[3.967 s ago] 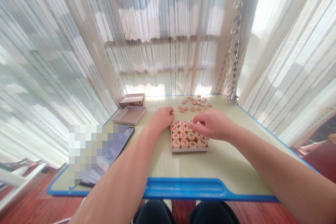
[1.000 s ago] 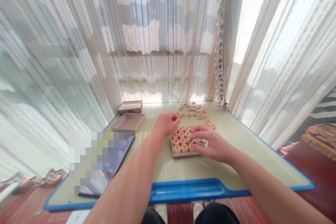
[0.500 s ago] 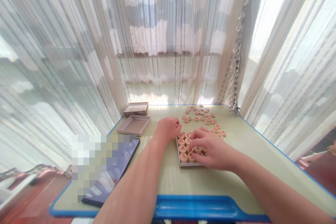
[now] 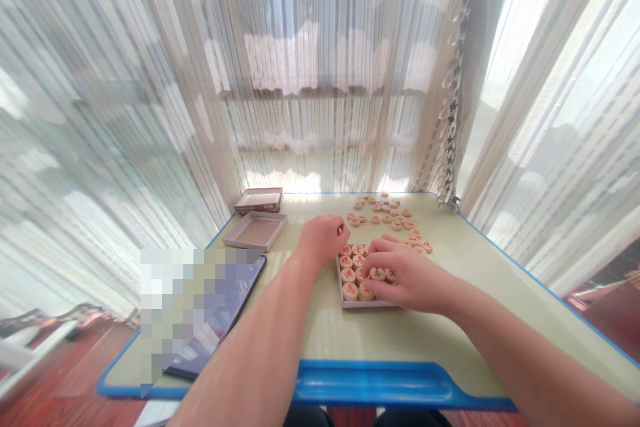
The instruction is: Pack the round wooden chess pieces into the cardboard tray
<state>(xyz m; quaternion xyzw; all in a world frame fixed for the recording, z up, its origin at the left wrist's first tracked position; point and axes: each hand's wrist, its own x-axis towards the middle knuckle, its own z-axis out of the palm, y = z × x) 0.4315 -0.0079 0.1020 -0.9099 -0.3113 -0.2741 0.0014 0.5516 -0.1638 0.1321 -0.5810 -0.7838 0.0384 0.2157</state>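
Observation:
A shallow white box [image 4: 367,305] stands in front of me, holding rows of round wooden xiangqi pieces [image 4: 349,275] with red and black characters. At its far left corner is my left hand [image 4: 324,238], closed in a loose fist. A small gap shows between thumb and finger, but the inside of the fist is hidden. My right hand [image 4: 403,273] reaches over the right part of the box from the right. Its fingers are apart and rest on or just above the pieces, covering several of them. I cannot see a piece gripped in it.
Several loose xiangqi pieces [image 4: 387,219] lie scattered behind the box. At the back left are an empty box lid [image 4: 256,231] and another shallow box [image 4: 259,199]. A tablet [image 4: 220,327] lies left of my forearm. The table has a blue tray edge [image 4: 375,383]; curtains hang behind.
The view has tilted slightly downward, so everything sits a little higher. My right hand has shifted a little to the right over the pieces, uncovering some. My left hand stays at the corner.

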